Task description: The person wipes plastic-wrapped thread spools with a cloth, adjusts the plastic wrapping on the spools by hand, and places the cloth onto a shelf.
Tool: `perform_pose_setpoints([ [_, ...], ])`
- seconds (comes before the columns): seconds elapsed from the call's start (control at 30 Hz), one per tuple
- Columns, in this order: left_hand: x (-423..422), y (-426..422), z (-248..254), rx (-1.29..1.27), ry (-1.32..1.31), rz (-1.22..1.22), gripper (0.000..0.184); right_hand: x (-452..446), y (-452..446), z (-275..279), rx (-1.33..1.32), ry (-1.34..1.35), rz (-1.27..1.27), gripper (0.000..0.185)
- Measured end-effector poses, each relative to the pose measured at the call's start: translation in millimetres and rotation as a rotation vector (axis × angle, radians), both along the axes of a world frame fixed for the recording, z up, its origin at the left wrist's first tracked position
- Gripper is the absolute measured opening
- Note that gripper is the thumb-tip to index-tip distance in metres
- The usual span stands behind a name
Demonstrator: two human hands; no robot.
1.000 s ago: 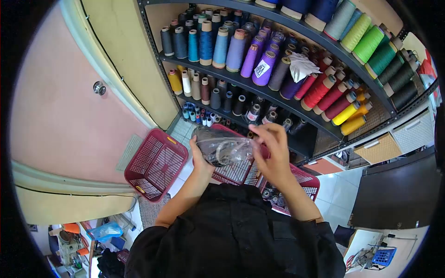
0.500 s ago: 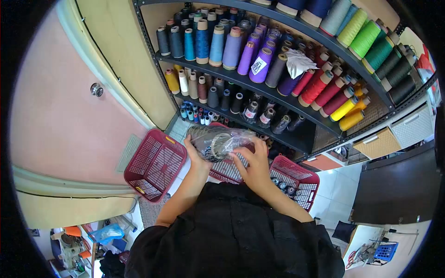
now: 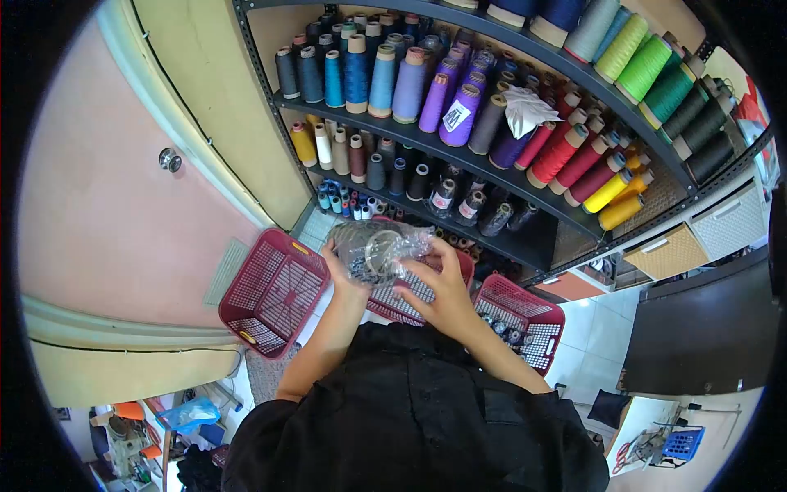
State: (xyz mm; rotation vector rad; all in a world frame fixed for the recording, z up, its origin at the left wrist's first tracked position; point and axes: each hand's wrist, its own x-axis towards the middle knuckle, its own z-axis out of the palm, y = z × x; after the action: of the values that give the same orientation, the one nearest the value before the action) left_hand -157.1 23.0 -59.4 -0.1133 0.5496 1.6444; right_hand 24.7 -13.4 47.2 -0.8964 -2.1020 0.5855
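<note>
My left hand [image 3: 347, 285] is wrapped round the near left side of a dark thread cone [image 3: 354, 251] in clear plastic. A pale ring shows at the cone's right-hand end, and the crinkled plastic wrap [image 3: 416, 239] sticks out loosely past it. At that end my right hand [image 3: 447, 291] has its fingers spread, with fingertips at the edge of the plastic; whether they press on it is hard to see. Partly hidden beneath the cone and my hands is a red plastic basket [image 3: 466, 271].
A shelf rack [image 3: 361, 113] full of coloured thread cones curves across the front. On the floor, a red basket [image 3: 318, 266] stands at the left. Another red basket [image 3: 545, 310], with small dark spools inside, is at the right. A pink door [image 3: 106, 197] is on the left.
The wrapped cone has shifted slightly left. My right hand's fingers have spread apart from a closer grip on the plastic, which now bunches nearer the cone's end.
</note>
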Motion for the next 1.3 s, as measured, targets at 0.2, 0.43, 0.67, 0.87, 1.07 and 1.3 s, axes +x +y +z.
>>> perform_pose_setpoints([
  [0.2,-10,-1,-20,0.303,0.11,-0.036,0.065,16,1,-1,-0.023,0.215,-0.006,0.018],
  [0.43,-6,-4,-9,0.352,0.015,-0.082,0.077,22,5,-24,-0.082,0.307,0.027,0.125],
  [0.67,47,-20,24,-0.031,0.03,-0.263,0.059,2,23,-29,0.057,0.193,-0.011,0.089],
  [0.87,58,-27,36,0.027,0.029,-0.467,0.061,15,31,3,0.085,0.279,-0.067,0.012],
  [1.07,37,-26,35,-0.055,0.133,-0.59,0.065,55,44,68,-0.365,0.511,-0.102,0.032],
  [1.3,36,-37,68,0.574,0.552,-0.857,0.081,57,55,61,-0.878,0.405,0.27,0.026],
])
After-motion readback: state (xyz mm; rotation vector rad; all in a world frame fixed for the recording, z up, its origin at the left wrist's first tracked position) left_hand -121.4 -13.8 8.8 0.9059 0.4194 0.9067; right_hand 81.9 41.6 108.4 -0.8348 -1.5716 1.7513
